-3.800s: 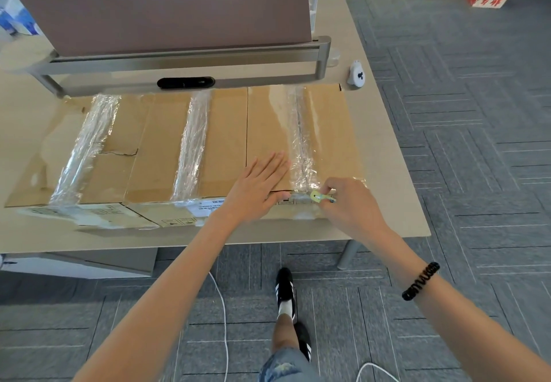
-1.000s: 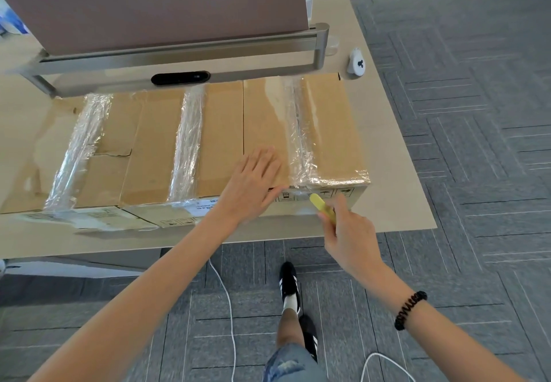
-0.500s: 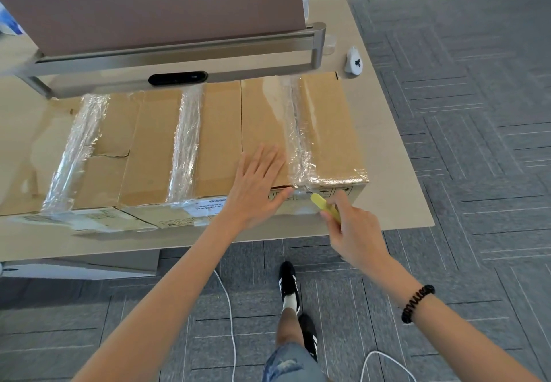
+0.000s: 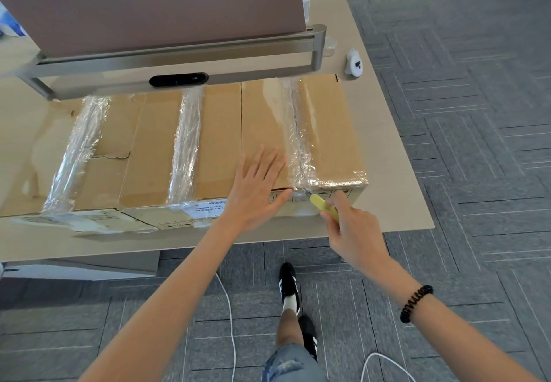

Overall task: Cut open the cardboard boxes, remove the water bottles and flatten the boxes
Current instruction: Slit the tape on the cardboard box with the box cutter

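Brown cardboard boxes (image 4: 217, 143) with clear glossy tape (image 4: 185, 149); yellow cutter (image 4: 323, 207); grey line-patterned carpet (image 4: 462, 113).

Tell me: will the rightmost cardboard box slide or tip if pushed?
Unlikely to tip: the rightmost cardboard box sits low and wide. It looks sealed, so probably heavy and slow to slide. Its glossy plastic wrap may feel slippery.

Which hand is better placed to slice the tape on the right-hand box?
The right hand: it grips the yellow cutter, its tip at the clear tape on the near edge of the box. The left hand lies flat on its top, holding no tool.
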A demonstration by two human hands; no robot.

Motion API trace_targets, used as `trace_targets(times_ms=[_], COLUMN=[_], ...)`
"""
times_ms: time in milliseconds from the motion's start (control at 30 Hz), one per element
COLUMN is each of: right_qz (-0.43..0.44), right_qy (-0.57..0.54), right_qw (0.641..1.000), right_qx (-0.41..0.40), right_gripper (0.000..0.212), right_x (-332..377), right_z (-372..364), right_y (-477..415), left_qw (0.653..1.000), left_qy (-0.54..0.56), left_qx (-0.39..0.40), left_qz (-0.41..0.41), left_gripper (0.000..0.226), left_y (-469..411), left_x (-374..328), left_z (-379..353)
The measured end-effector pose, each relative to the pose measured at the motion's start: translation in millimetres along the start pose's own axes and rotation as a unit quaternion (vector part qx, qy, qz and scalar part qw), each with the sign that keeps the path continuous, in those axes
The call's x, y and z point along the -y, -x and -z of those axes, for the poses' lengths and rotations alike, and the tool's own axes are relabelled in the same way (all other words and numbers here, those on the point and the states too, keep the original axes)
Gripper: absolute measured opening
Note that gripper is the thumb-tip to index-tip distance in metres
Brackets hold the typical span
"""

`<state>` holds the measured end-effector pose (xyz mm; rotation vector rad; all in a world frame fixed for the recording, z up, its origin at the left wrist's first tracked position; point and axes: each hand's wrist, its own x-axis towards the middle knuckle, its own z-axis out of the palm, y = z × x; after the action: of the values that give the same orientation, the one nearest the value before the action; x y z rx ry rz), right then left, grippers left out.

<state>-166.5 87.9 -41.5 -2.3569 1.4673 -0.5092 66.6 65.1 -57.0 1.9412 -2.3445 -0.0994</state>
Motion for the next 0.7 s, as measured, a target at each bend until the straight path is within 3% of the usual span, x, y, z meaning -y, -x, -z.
trace_targets(times_ms=[700], right_qz=[0.044], right_qy=[0.077], right_qw=[0.996], right_qx=[-0.001], right_gripper=[0.014], right_x=[-18], right_z=[9], right_y=[-11], left_qw=[1.0], left_qy=[-0.015], left_qx=[-0.014], left_qz=[-0.005], left_gripper=[0.075], left_y=[2], left_x=[2], left_z=[-4])
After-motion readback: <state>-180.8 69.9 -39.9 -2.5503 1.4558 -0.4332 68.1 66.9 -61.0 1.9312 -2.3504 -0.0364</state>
